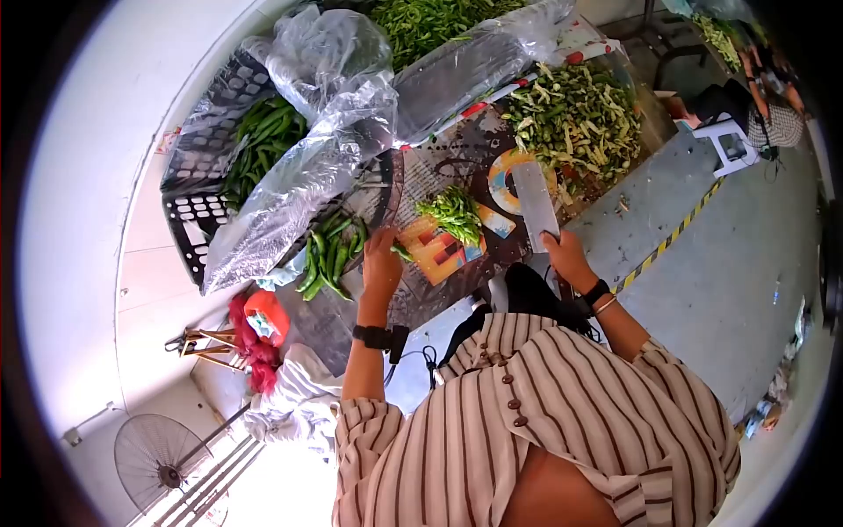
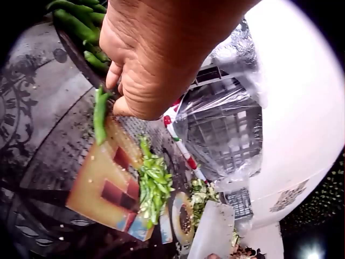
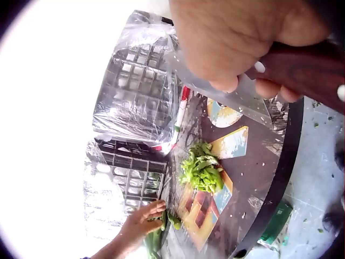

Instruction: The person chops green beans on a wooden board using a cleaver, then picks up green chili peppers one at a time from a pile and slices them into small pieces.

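My left hand [image 1: 380, 266] is at the near left of the patterned table [image 1: 439, 176], beside a loose group of long green peppers [image 1: 329, 255]. Its thumb and fingertips are at one end of a single green pepper [image 2: 100, 117], which they pinch over the orange printed patch. In my right hand [image 1: 571, 262] I grip a cleaver [image 1: 534, 206] by its dark reddish wooden handle [image 3: 302, 73], with the broad blade pointing away from me. Between both hands lies a small heap of sliced green pepper [image 1: 452, 217], also visible in the right wrist view.
At the far right of the table is a large pile of chopped pepper pieces [image 1: 580, 123]. Clear plastic [image 1: 342, 149] drapes over black crates [image 1: 186, 220], one holding whole green peppers [image 1: 263, 140]. A white stool [image 1: 727, 145] and another person are at the far right.
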A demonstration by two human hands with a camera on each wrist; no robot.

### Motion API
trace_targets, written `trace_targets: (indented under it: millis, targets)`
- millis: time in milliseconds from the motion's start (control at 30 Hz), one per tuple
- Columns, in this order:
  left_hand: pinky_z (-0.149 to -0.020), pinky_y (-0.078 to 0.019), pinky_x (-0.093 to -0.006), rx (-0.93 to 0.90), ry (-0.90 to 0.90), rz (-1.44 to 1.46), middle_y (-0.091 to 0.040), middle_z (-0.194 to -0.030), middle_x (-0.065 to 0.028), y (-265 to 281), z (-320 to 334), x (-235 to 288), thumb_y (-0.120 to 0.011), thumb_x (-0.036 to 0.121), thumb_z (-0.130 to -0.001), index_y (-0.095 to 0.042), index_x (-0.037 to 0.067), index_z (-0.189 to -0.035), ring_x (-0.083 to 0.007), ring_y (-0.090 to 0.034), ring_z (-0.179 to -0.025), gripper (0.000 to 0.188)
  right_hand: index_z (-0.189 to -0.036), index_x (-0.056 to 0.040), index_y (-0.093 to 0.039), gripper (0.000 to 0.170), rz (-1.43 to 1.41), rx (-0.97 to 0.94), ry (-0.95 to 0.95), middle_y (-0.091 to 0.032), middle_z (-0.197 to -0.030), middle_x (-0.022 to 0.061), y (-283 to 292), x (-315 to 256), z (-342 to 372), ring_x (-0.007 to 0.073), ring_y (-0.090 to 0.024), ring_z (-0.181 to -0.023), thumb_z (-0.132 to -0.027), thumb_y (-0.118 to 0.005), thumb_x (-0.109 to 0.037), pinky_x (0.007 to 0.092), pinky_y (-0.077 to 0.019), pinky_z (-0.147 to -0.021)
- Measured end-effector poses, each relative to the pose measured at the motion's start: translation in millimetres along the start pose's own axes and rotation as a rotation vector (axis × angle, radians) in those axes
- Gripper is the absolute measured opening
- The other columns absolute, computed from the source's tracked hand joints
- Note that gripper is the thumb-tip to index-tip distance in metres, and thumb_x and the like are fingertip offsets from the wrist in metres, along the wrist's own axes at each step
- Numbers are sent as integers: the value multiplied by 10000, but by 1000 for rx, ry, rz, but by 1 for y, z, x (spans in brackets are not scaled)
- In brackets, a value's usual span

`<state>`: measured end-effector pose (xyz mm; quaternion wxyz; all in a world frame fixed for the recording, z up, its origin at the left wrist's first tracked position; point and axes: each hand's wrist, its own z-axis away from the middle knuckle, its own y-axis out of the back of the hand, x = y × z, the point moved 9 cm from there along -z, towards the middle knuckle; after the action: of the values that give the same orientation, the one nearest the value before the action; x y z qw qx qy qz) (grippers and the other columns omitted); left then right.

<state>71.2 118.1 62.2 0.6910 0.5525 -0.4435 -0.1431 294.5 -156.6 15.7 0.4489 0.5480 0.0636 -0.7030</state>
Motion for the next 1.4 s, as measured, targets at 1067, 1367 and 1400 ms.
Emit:
trace_targets:
  millis: [1067,1367,1400]
  targets:
    - [-715,-479,-357,237,12,145,-564,-902,-82,-35,83,14,-607,61,-695,-573,67,-892,-282,-553,-851,200,-693,55,-543,319,347,-445,382,-558,-680,262,-141,-56,36,423,-553,-661,-795,-541,-247,466,-430,-598]
    - [-676,-488,-343,217,-53,176,-561,-903,-56,-39,66,15,-599,29,-688,-596,93,-843,-271,-557,-833,168,-724,50,-564,284,326,-379,364,-566,-676,247,-138,-54,29,415,-559,-657,-790,-550,-225,461,-435,-599]
    - [-676,-488,-343,215,-49,178,-561,-903,-56,-39,66,15,-599,29,-688,-596,93,-843,-271,-557,-833,168,-727,46,-560,274,335,-373,389,-565,-682,243,-137,-61,30,416,-555,-661,-793,-550,-220,462,-435,-602]
